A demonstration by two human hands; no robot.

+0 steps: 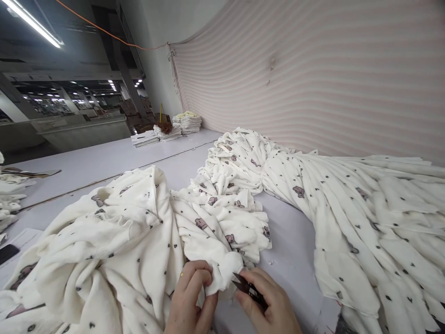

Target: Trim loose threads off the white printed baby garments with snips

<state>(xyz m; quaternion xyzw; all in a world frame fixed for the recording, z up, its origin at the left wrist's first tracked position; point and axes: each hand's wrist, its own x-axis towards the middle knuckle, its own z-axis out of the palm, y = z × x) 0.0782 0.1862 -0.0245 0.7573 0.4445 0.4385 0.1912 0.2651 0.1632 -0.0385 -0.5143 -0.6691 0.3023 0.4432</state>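
Observation:
A white fleece garment (135,250) with purple-grey animal prints and small dark marks lies bunched in front of me. My left hand (193,297) pinches an edge of its cloth between thumb and fingers. In my right hand (269,301) are dark thread snips (248,287), their pointed blades toward the pinched cloth. The blade tips sit close beside the fabric; whether they touch a thread cannot be made out. A printed size mark shows on the garment's upper part.
More of the same printed fabric (347,222) is heaped along the right. Folded white stacks (187,121) stand at the table's back. A dark flat object (7,253) lies on paper at left. Behind the table hangs a striped cloth (306,79).

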